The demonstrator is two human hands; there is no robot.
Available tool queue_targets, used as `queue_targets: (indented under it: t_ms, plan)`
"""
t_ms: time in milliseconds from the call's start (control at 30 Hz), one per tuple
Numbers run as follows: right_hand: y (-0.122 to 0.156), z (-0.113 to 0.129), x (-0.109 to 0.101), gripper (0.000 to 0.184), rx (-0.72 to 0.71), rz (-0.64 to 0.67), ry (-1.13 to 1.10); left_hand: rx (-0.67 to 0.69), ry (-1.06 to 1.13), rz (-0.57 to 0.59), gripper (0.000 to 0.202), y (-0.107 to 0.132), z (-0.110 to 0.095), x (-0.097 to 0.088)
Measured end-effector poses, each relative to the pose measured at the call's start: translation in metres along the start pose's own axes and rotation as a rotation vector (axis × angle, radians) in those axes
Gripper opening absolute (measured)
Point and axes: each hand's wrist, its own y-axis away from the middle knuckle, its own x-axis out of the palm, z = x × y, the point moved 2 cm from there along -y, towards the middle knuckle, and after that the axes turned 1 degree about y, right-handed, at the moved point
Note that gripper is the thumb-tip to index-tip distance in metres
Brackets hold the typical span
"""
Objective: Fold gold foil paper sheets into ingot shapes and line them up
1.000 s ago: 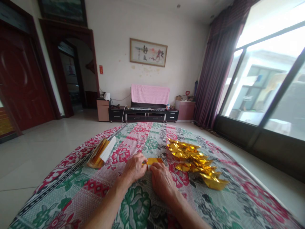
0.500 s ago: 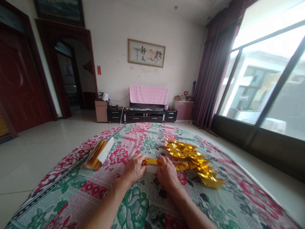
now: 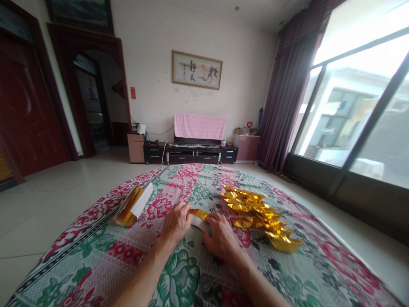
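Observation:
Between my hands, a strip of gold foil paper (image 3: pixel 198 214) with a white underside is stretched just above the cloth, tilted down to the right. My left hand (image 3: pixel 177 221) pinches its left end. The right end is gripped by my right hand (image 3: pixel 220 236), whose fingers curl over it and hide that end. Several folded gold paper ingots (image 3: pixel 255 207) lie in an overlapping row right of my right hand. To the left of my left hand rests a stack of gold and white paper sheets (image 3: pixel 132 207).
A flowered cloth (image 3: pixel 179 277) covers the round table under my hands. Beyond its far edge stands a low black TV cabinet (image 3: pixel 193 155) with a pink cloth (image 3: pixel 200 126) draped over something on it. A glazed window (image 3: pixel 358 106) is at the right.
The gold strip has tilted, its right end now lower and nearer me. My right hand has moved down slightly, and my left hand has shifted a little left and up.

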Motion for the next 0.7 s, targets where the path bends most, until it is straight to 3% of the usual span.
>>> queue_targets:
  t_ms: [200,700]
  plan:
    - [-0.001,-0.003,0.000,0.036,-0.041,0.023,-0.032,0.244,0.125,0.179,0.030,0.004,-0.013,0.000]
    - [0.000,-0.010,0.006,0.039,-0.071,-0.068,-0.105,0.265,0.107,0.248,0.019,0.005,-0.008,0.007]
